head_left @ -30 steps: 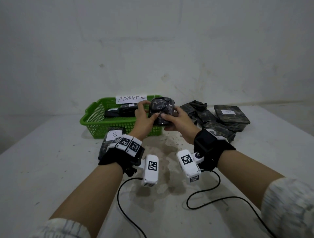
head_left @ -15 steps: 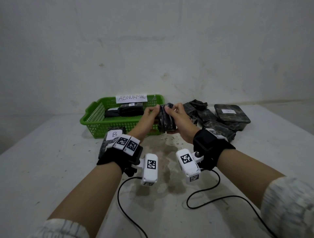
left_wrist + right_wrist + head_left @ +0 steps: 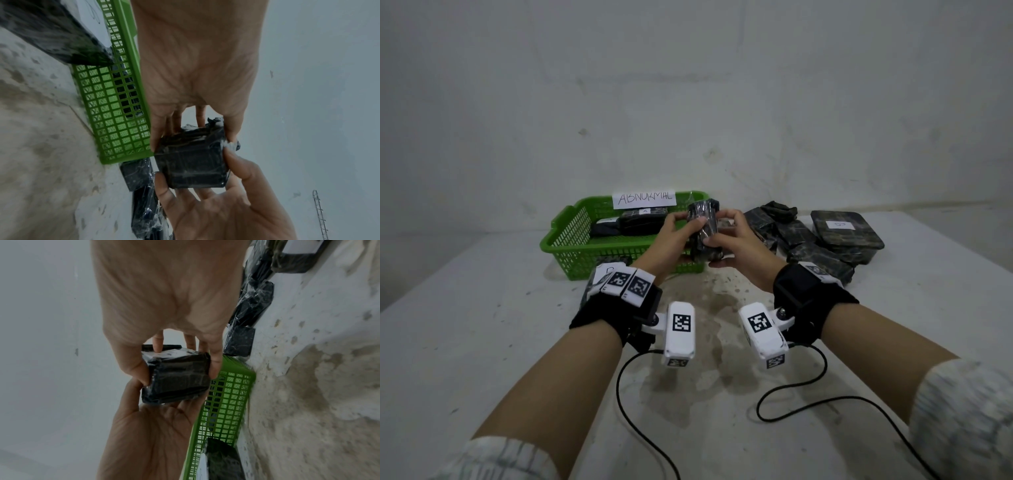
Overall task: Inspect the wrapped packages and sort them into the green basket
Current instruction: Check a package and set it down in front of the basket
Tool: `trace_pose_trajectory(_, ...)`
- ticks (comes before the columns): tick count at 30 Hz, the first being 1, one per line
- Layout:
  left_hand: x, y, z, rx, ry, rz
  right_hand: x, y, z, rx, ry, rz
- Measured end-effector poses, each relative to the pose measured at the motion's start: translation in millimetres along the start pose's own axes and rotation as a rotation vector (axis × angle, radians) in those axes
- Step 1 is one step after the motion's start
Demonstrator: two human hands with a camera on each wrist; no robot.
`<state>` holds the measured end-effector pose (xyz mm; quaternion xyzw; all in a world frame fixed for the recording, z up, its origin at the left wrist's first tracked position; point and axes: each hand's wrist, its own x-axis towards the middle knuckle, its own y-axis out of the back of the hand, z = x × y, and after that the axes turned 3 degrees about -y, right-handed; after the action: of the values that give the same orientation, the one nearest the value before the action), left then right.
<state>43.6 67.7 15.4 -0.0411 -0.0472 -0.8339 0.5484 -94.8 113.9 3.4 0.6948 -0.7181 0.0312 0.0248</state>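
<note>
A small dark package wrapped in clear film (image 3: 703,228) (image 3: 192,160) (image 3: 177,378) is held upright between both hands, just in front of the green basket's right end. My left hand (image 3: 673,236) grips its left side, thumb on the front. My right hand (image 3: 734,240) grips its right side, thumb across the front face. The green basket (image 3: 571,246) (image 3: 115,104) (image 3: 228,402) carries a paper label reading ABNORMAL (image 3: 643,198) and holds a few dark packages (image 3: 642,221).
Several dark wrapped packages (image 3: 808,243) lie in a pile right of the basket, the biggest one (image 3: 847,234) with a white label. Another package with a white label (image 3: 606,269) lies in front of the basket, behind my left wrist. Two black cables (image 3: 791,401) trail across the stained table.
Both hands have turned the package from lying wide to standing on end and lifted it slightly; it stays in front of the basket's right end.
</note>
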Motion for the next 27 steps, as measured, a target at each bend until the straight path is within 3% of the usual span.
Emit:
trace_pose_trajectory(9,0,4,-2,-0.083,0.02,-0.013,-1,1,-2,0.006,0.012,-0.059)
trace_pose_trajectory(13,2,5,0,-0.079,-0.066,0.082,3,3,4,-0.092,0.102,0.026)
trace_pose_trajectory(18,6,9,-1,0.132,-0.221,0.17,7,3,-2,0.165,0.138,0.208)
trace_pose_trajectory(21,6,12,-2,0.102,-0.131,0.166,9,11,-4,0.131,0.208,0.308)
trace_pose_trajectory(24,5,14,-3,0.076,0.01,0.154,11,16,0,0.052,0.282,0.31)
trace_pose_trajectory(27,0,9,-4,0.093,0.059,0.081,9,16,-1,-0.055,0.32,0.316)
